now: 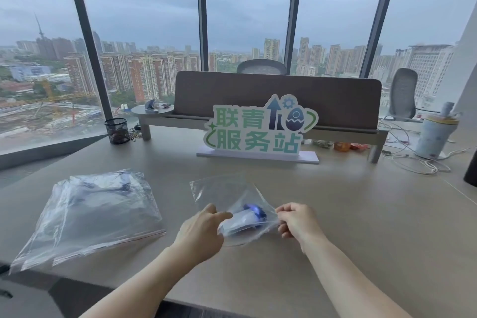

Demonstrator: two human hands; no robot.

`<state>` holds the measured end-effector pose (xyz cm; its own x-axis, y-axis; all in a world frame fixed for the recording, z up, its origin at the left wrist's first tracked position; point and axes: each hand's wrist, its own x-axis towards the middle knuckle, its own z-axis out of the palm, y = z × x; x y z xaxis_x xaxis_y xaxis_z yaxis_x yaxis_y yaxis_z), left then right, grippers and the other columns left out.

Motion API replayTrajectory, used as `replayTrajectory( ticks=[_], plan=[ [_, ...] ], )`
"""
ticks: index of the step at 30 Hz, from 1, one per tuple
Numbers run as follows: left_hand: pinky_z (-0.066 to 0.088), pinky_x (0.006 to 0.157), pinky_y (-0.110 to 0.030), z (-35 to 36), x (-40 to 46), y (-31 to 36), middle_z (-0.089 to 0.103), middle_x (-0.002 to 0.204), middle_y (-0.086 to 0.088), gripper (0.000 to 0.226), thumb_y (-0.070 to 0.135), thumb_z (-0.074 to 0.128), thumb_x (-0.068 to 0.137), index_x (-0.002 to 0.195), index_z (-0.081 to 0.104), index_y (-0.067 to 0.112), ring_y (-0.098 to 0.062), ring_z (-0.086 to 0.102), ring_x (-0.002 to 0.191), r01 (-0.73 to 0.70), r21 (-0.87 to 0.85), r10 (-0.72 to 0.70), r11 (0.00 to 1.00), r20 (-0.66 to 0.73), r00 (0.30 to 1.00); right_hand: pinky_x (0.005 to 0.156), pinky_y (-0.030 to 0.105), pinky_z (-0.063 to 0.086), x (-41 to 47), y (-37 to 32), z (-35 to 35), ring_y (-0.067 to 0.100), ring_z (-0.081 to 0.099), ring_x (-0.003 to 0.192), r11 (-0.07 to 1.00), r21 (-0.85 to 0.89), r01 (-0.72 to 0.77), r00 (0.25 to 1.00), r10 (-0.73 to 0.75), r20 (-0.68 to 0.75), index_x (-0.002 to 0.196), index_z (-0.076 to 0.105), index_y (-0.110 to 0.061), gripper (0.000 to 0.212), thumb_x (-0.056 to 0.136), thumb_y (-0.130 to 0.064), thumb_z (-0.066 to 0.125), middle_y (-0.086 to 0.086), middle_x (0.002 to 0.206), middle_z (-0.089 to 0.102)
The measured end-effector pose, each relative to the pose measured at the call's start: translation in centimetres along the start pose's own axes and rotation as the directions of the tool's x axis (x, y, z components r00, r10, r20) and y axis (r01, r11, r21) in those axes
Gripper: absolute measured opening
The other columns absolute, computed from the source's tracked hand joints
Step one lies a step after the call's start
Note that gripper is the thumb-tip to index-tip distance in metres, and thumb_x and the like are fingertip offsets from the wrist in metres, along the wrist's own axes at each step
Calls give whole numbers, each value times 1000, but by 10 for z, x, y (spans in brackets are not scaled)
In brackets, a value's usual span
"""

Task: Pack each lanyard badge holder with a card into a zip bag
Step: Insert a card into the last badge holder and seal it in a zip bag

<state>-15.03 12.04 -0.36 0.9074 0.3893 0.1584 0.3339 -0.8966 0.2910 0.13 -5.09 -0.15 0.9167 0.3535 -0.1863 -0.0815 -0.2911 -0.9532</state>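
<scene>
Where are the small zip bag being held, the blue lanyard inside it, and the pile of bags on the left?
small zip bag [219,192]: head view, on its clear upper part.
blue lanyard [254,209]: head view, on the bunched blue strap.
pile of bags [103,214]: head view, on the top bag's middle.

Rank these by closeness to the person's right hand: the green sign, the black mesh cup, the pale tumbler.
From the right hand:
1. Green sign, straight ahead at mid-desk.
2. Pale tumbler, far right.
3. Black mesh cup, far left by the window.
</scene>
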Motion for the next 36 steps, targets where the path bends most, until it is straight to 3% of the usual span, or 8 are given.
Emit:
replayTrajectory(
  ticks=[5,12,18,21,24,27,31,36],
  plan=[
    [48,66,-24,-82,19,1,66,99,4,32,21,65,81,112,68,28,-13,62,69,54,-410,-148,911,-201,968,40,24,51,-25,-65,-19,12,55,42,914,289,286,955,-250,-157,83,70,-6,12,90,0,61,10,63,64],
    [55,67,-19,-175,15,35,72,92,-7,24,5,73,75,98,71,13,-15,66,75,-151,-941,16,304,-154,988,43,22,52,-74,-144,-49,9,59,42,707,510,490,871,-415,-261,84,72,-10,10,90,-6,65,0,60,72],
    [49,53,-20,-175,17,50,74,76,0,16,4,67,83,81,73,19,-12,60,59,-353,-798,-64,488,-436,897,50,25,54,-87,-165,-71,14,62,49,643,586,493,859,-466,-212,95,69,-9,12,95,-16,59,7,76,71],
    [43,42,-22,-171,15,67,74,71,2,12,9,66,85,77,72,17,-12,55,48,-339,-769,-99,541,-459,883,59,30,53,-95,-163,-72,14,58,60,646,132,752,639,-664,-389,101,67,-25,14,88,-21,66,-3,80,63],
    [41,42,-23,-168,11,85,75,73,-2,11,11,68,84,74,69,17,-15,55,47,-328,-748,-40,577,-428,903,80,25,47,-110,-169,-62,13,58,85,447,-328,832,407,-894,-186,103,70,-28,21,82,-24,74,-9,98,63],
    [41,41,-21,-170,6,98,75,71,-1,11,11,69,83,73,67,14,-14,55,45,-323,-731,-7,601,-410,912,87,31,46,-114,-180,-53,9,59,92,406,-479,778,495,-866,71,101,75,-28,22,80,-35,77,-17,93,67],
    [41,44,-17,-180,-1,103,69,57,5,7,14,76,78,71,74,15,-6,44,40,-348,-703,13,620,-435,901,61,24,44,-116,-189,-55,0,53,55,454,-484,748,571,-812,122,79,77,-27,10,81,-37,76,-19,53,58],
    [35,51,-3,-191,-6,104,65,51,17,5,11,74,79,74,76,9,7,51,45,-381,-655,40,653,-472,880,55,24,41,-122,-198,-54,2,49,51,459,-475,750,589,-791,166,78,75,-25,11,84,-35,73,-30,51,57]
  ],
)
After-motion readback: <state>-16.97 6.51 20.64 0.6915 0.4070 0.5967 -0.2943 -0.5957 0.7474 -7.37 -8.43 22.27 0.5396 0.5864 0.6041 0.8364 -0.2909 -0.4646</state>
